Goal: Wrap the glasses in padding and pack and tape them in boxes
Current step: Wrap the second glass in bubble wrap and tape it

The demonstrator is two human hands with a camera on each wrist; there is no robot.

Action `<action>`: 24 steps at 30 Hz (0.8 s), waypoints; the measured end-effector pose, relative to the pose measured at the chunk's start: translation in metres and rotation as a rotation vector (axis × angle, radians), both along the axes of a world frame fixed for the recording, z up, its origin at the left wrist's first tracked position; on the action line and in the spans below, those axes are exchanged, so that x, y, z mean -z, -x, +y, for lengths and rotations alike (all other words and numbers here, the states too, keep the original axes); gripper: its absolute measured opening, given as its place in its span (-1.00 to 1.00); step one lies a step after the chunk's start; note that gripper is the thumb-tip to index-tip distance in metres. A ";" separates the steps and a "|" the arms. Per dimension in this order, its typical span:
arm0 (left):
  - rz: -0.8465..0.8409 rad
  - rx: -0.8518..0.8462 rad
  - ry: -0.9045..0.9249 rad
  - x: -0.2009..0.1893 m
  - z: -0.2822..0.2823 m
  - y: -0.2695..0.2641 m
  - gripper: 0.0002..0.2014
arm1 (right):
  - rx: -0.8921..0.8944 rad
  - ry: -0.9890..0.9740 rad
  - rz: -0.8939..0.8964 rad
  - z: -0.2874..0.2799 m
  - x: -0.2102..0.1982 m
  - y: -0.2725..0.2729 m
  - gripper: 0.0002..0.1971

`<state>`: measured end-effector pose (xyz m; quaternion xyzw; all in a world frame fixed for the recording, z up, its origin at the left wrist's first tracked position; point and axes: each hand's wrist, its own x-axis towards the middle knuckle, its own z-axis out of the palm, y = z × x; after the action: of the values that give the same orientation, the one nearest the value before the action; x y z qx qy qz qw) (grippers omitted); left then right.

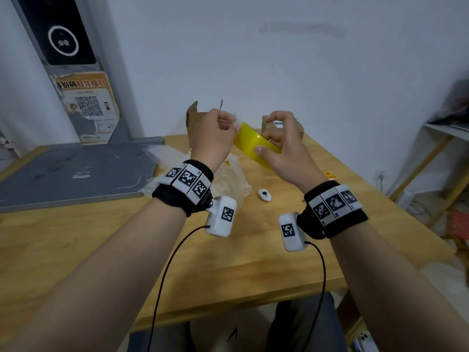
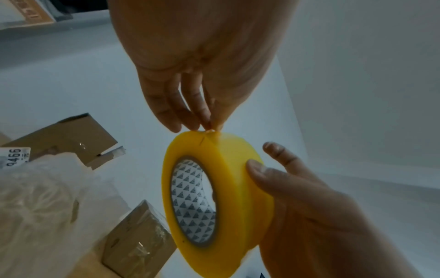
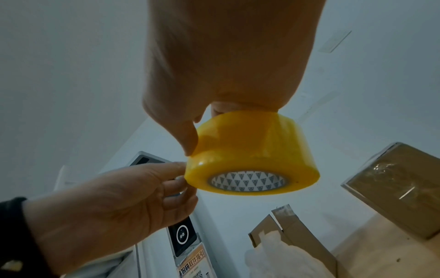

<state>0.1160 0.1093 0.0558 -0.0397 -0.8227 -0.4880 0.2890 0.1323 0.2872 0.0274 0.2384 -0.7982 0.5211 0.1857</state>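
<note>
A yellow tape roll (image 1: 253, 144) is held in the air above the table's far side. My right hand (image 1: 264, 142) grips the roll, thumb on its outer face and fingers behind. My left hand (image 1: 234, 125) pinches the tape at the roll's edge; in the left wrist view the left hand (image 2: 209, 127) nips the top of the roll (image 2: 228, 188). Behind the hands stand an open cardboard box (image 1: 193, 115) and a second box (image 1: 281, 128). Crumpled clear padding (image 1: 228, 179) lies on the table under the hands. No glass can be made out.
The wooden table (image 1: 228, 262) has a small white device (image 1: 264, 194) near its middle. A grey board (image 1: 71, 171) lies at the left. A shelf (image 1: 444, 138) stands off the table's right edge. A white wall is close behind the boxes.
</note>
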 end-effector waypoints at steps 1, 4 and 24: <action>-0.019 -0.005 0.000 0.000 -0.001 -0.001 -0.87 | 0.012 -0.011 -0.001 0.000 0.000 -0.001 -0.50; -0.069 -0.002 0.116 0.001 -0.003 -0.009 -0.81 | 0.040 -0.041 0.010 0.001 0.000 -0.007 -0.50; -0.118 0.160 -0.064 0.023 0.004 -0.030 -0.81 | 0.077 -0.047 -0.123 0.003 -0.004 -0.041 -0.57</action>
<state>0.1464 0.1136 0.0325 -0.0671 -0.8164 -0.5371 0.2013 0.1737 0.2906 0.0318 0.1791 -0.8289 0.5081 0.1505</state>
